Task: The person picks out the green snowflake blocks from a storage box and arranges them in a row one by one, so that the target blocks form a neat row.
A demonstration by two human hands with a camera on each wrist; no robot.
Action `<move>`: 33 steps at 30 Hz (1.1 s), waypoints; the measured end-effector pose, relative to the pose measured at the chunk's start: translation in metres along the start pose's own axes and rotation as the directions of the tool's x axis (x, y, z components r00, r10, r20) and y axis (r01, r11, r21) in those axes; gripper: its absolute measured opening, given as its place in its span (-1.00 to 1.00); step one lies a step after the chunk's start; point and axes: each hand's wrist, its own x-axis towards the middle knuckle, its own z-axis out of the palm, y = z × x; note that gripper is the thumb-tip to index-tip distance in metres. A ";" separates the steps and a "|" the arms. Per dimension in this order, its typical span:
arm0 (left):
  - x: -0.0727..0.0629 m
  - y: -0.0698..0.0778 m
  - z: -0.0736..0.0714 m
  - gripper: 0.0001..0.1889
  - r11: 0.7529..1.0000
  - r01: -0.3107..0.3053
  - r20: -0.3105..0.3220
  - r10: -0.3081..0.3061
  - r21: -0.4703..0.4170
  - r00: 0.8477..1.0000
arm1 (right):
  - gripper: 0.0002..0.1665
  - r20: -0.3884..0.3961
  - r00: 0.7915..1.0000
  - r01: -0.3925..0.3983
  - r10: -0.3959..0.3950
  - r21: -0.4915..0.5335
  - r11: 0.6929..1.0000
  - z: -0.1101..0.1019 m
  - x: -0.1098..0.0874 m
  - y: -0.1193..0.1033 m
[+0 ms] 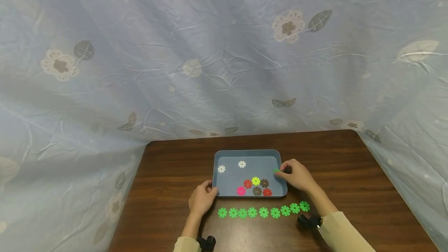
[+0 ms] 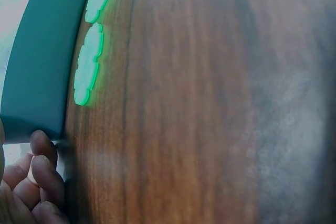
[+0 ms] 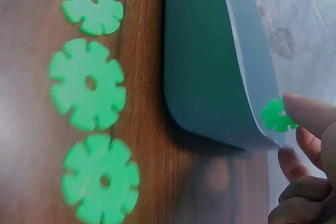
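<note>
Between the thumb and fingers of my right hand [image 1: 296, 174] is a green snowflake disc [image 3: 278, 115], pinched over the right rim of the grey-blue tray [image 1: 259, 158]. My left hand [image 1: 203, 197] grips the tray's near left corner, as the left wrist view shows with its curled fingers [image 2: 47, 174]. Inside the tray lie two white discs [image 1: 242, 164], a yellow disc [image 1: 256, 181], a pink disc [image 1: 241, 191], red discs [image 1: 247, 184] and brown discs [image 1: 257, 191]. In front of the tray, several green discs [image 1: 263, 212] form a row on the table.
The brown wooden table [image 1: 168, 174] carries the tray near its middle. Pale blue curtains [image 1: 224, 69] with flower and leaf prints hang behind it and at both sides. A black wrist camera [image 1: 206, 243] is on the left wrist, another black camera [image 1: 308, 221] on the right.
</note>
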 end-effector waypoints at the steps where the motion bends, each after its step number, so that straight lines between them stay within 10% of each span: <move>1: 0.000 0.000 0.000 -0.58 1.000 0.000 0.000 0.000 0.000 1.000 | -0.72 -0.003 1.000 -0.007 0.007 0.023 1.000 -0.003 -0.004 0.000; 33: 0.001 -0.001 0.003 -0.58 1.000 0.009 -0.001 -0.009 0.028 1.000 | -0.52 -0.014 0.973 -0.228 0.229 0.017 0.973 -0.039 -0.110 0.061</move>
